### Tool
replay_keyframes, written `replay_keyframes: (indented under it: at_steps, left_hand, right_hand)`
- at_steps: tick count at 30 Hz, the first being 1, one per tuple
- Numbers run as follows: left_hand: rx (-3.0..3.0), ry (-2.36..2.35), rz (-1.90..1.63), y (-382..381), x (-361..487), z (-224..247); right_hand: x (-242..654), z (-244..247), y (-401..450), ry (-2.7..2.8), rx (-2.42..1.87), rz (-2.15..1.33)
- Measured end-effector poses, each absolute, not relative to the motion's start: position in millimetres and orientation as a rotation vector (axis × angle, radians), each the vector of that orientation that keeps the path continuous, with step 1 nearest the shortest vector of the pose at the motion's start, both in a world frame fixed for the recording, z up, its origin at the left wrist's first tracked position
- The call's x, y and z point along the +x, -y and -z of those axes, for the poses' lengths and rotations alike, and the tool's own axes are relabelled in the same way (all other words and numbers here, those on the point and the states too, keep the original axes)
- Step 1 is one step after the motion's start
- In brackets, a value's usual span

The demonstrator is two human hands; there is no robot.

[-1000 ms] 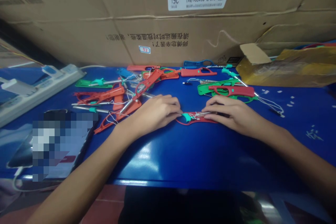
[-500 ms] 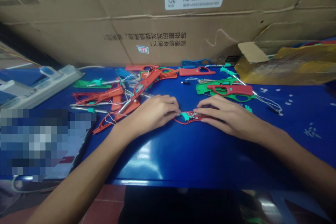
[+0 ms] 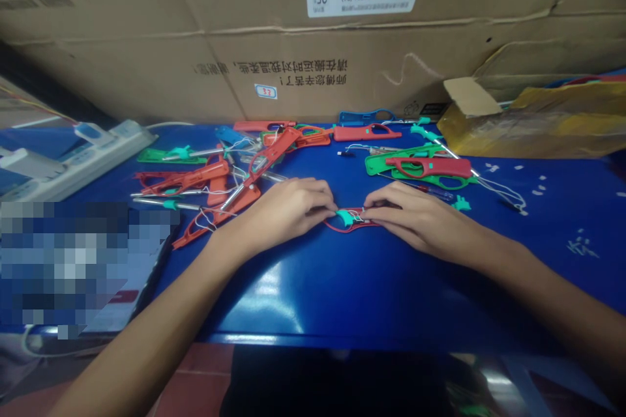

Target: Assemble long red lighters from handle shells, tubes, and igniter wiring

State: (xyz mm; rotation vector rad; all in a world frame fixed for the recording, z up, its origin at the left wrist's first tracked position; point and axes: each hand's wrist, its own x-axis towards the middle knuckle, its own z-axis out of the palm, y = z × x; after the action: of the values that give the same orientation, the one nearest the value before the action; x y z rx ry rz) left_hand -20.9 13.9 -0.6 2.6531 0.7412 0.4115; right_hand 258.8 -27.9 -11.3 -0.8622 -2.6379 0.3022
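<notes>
A red lighter shell half (image 3: pixel 353 229) lies with its inside up on the blue table. A teal trigger (image 3: pixel 346 217) and thin white wires (image 3: pixel 358 215) sit in it. My left hand (image 3: pixel 298 208) is closed at the shell's left end, fingertips pinched beside the trigger. From the right, my right hand (image 3: pixel 408 215) closes over the other end, its thumb and fingertips together at the wires. Whatever small part lies under those right fingers is hidden. Just beyond the right hand are a loose teal trigger (image 3: pixel 460 203) and a slim clear-and-red piece (image 3: pixel 437 193).
Red and orange lighter shells (image 3: pixel 195 177) with metal tubes and wires are heaped at left. Green and red shells (image 3: pixel 430 168) lie at right. A large cardboard box (image 3: pixel 171 78) walls the back. At left are a power strip (image 3: pixel 88 156) and a blurred-out device (image 3: pixel 73 267).
My right fingers have drawn closer together and shifted slightly over the shell. The slim clear-and-red piece behind that hand now shows more. My left hand has barely moved.
</notes>
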Motion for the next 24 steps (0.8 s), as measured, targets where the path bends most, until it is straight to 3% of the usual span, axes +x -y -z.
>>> replay_keyframes:
  at_steps: [14, 24]
  left_hand:
    - [2.806, -0.837, -0.519, -7.7, -7.9, 10.3]
    - [2.711, -0.772, -0.455, -11.4, -13.5, 6.1]
  right_hand:
    - [264.1, 10.0, 26.4, 2.618, -0.969, -0.063]
    - [251.7, 17.7, 29.3, 2.578, -0.959, -0.282]
